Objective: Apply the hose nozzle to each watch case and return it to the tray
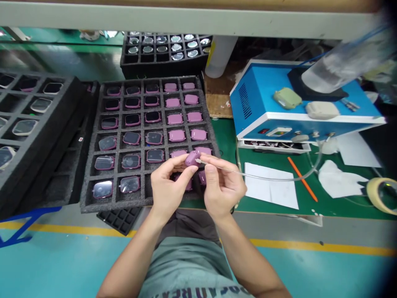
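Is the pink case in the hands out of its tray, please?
Out: the left hand holds the pink case above the foam tray; the right hand pinches a thin tube.

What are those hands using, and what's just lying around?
Being used:
- left hand, holding a pink case
- right hand, holding a clear tube
- foam tray of pink cases

Just lying around:
- orange stick
- paper sheet
- white cloth
- tape roll

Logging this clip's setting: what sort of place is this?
Likely a factory electronics assembly bench: black foam trays of pink device casings, a blue benchtop machine, a green mat; the left hand holds one pink casing, the right hand a thin tube.
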The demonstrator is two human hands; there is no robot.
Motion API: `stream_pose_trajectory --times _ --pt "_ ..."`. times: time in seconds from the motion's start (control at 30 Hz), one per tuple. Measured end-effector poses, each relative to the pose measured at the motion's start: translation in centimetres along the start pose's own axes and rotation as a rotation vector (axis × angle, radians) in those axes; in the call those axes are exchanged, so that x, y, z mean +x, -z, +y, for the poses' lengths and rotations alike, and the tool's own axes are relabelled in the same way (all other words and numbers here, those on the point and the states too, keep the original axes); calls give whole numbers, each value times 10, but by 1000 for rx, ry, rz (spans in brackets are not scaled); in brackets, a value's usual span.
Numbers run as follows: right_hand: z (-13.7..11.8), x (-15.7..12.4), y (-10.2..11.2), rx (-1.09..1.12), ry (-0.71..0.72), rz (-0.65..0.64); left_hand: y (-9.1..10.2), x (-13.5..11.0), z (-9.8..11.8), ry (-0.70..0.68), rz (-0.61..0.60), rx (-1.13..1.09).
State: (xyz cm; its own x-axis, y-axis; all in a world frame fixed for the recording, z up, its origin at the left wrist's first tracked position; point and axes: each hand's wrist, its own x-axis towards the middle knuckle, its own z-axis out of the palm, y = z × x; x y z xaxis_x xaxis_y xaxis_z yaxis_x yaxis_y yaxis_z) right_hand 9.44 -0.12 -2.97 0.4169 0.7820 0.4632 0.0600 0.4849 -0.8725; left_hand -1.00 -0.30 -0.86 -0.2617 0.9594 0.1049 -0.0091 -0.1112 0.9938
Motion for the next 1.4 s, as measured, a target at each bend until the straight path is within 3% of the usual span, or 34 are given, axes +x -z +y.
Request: stream_pose_trajectory --times 0.33,1.4 --pt "0 1 1 -19 -28 -3 3 -1 -4 -89 -19 101" --pt "1 0 1 68 -48 -1 5 -1 -7 -123 -34 108"
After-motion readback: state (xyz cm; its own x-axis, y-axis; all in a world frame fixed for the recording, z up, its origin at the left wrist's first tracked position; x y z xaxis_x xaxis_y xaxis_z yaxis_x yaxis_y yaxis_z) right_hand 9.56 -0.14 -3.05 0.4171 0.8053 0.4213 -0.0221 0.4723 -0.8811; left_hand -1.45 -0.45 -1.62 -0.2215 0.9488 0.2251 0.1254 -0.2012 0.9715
